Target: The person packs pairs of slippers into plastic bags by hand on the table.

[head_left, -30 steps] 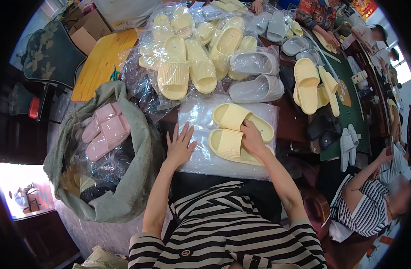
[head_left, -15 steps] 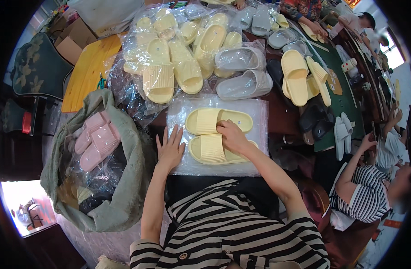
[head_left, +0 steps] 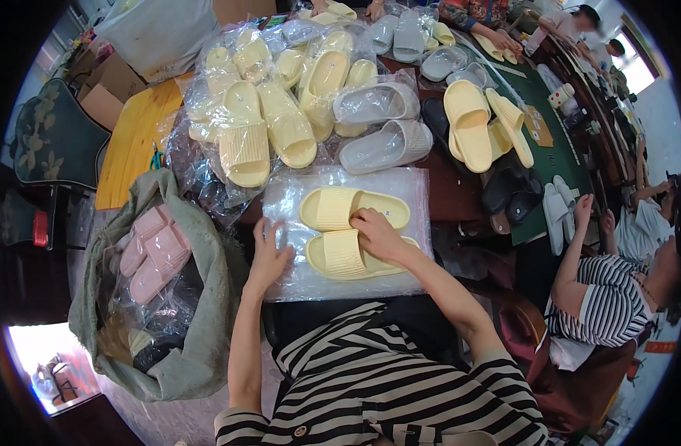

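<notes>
Two pale yellow slippers (head_left: 339, 255) lie side by side, toes to the left, on a stack of clear plastic bags (head_left: 281, 286) in front of me. My right hand (head_left: 379, 236) is closed at their adjoining inner edges, just behind the ribbed straps; its fingertips are partly hidden inside the slippers. My left hand (head_left: 270, 256) is at the left edge of the bags, fingers apart and slightly curled, holding nothing. A gap separates it from the slipper toes.
Bagged yellow slippers (head_left: 244, 141) and grey slippers (head_left: 385, 145) are heaped beyond the bags. Unwrapped yellow slippers (head_left: 470, 126) and black slippers (head_left: 513, 193) lie right. A green sack (head_left: 214, 327) with bagged pink slippers (head_left: 158, 253) stands left. A person in stripes (head_left: 608, 297) sits right.
My left hand has gone from lying flat on the bags to being raised and curled at their left edge. My right hand keeps its hold on the slippers. The view has shifted slightly.
</notes>
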A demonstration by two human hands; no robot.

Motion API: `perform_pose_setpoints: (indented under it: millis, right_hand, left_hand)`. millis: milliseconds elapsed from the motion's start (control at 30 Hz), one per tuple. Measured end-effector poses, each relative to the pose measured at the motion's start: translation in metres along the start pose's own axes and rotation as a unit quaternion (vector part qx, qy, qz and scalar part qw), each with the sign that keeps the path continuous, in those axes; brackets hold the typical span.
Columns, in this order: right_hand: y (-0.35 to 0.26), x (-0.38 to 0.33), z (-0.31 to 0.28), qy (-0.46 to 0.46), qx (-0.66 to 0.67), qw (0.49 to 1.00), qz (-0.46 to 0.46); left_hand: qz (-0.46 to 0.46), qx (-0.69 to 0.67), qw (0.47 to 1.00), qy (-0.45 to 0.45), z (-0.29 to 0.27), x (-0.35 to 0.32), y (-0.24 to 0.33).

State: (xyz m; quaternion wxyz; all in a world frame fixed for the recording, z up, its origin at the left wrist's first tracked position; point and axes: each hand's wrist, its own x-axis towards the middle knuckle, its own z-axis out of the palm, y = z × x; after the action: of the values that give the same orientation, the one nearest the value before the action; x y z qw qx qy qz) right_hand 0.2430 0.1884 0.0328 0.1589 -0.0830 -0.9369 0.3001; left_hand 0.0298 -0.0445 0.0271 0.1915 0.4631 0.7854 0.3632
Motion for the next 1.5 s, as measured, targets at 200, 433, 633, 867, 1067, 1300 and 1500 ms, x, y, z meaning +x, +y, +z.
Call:
perform_pose_setpoints:
  millis: [200,433,633,867,1067,1300,1500]
  right_hand:
    - [-0.002,-0.001,0.006,0.014,-0.016,1.0,0.021]
    - [-0.008,0.006,0.014,0.045,0.004,0.999,-0.02]
    - [-0.004,0.0,0.013,0.056,-0.01,0.998,-0.002]
    - [-0.01,-0.001,0.001,0.019,0.074,0.997,-0.017]
    - [0.0,-0.028,-0.029,0.054,0.126,0.989,0.059]
    - [0.01,-0.033,-0.045,-0.024,-0.03,0.986,0.162]
    - [0.023,-0.033,-0.052,-0.082,-0.054,0.976,0.194]
  left_hand:
    - [-0.207,0.029,0.975,0.076,0.007,0.008,-0.015]
    - [-0.078,0.056,0.987,0.129,0.017,-0.003,-0.026]
    - [-0.041,0.256,0.961,0.101,0.004,0.019,0.036]
    - [0.01,0.155,0.984,0.09,0.036,0.041,0.037]
    - [0.025,0.171,0.977,0.124,0.037,0.044,0.025]
    - [0.049,0.169,0.978,0.111,0.048,0.046,0.008]
    - [0.033,0.23,0.967,0.108,0.067,0.045,-0.01]
